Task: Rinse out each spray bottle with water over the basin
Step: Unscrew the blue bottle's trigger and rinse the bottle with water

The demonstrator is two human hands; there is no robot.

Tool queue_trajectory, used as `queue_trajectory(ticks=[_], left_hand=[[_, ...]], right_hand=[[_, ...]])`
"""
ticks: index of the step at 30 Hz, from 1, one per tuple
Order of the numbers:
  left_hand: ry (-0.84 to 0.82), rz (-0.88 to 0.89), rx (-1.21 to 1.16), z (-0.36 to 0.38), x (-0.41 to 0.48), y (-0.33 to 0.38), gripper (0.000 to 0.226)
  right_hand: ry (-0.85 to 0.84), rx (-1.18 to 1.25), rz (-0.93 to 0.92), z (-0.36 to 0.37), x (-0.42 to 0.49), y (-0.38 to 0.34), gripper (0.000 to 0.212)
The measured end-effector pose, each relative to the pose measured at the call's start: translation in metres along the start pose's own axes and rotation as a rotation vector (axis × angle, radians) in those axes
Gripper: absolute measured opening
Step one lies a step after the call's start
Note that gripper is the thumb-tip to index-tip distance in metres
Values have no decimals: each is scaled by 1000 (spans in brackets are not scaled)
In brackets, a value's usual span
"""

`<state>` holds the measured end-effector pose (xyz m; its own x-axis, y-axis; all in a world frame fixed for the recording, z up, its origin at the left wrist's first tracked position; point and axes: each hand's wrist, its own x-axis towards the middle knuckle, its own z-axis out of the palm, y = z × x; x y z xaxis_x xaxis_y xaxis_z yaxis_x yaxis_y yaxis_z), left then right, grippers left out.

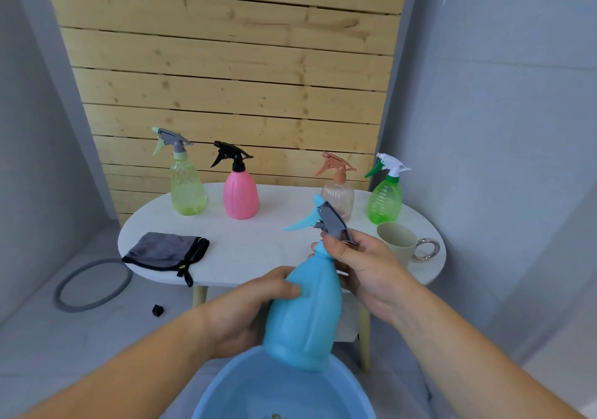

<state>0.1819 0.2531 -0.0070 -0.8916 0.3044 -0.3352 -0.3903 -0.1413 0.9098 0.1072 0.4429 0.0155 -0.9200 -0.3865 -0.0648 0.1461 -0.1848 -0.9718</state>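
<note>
Looks like the opening step: left hand clamps the blue spray bottle over the basin at 6 o'clock, right hand pinches its trigger head. Next it probably needs unscrewing; the cup waits at 3 o'clock on the table.

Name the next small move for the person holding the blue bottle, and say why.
Probably twist the spray head off. The left hand steadies the blue bottle over the basin, the right hand grips its neck, and the head looks still fitted, so water cannot go in.
</note>
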Motion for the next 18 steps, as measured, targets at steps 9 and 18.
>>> queue_trajectory(ticks=[9, 18], left_hand=[[-12, -24, 65, -1, 5, -2, 77], [70, -28, 115, -6, 6, -12, 70]], right_hand=[[9, 35, 17, -1, 7, 3, 11], [114, -23, -10, 5, 24, 12, 14]])
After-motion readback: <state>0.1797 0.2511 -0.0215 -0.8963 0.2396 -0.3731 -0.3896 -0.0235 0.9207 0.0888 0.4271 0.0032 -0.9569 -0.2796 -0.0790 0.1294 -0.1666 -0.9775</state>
